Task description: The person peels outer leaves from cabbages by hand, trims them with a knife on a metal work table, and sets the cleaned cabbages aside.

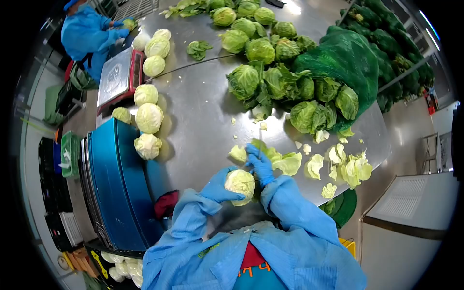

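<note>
Now cupping round cabbage (239, 187) with left hand (218, 186), toward three o'clock; curling right hand (260, 165) at cabbage's one o'clock, cannot tell around what.

A vegetable-preparation workroom – long steel table (198, 108), weighing scale (115, 79), heaped cabbages (260, 50), green net sacks (394, 41)

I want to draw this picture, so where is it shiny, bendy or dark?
Head view: glare on the metal table near its far edge and beside the leafy cabbages; head view: dark shadows or reflections beside the pale cabbages; head view: the held cabbage looks brightly lit; head view: the room curves, and the corners are black.
</note>
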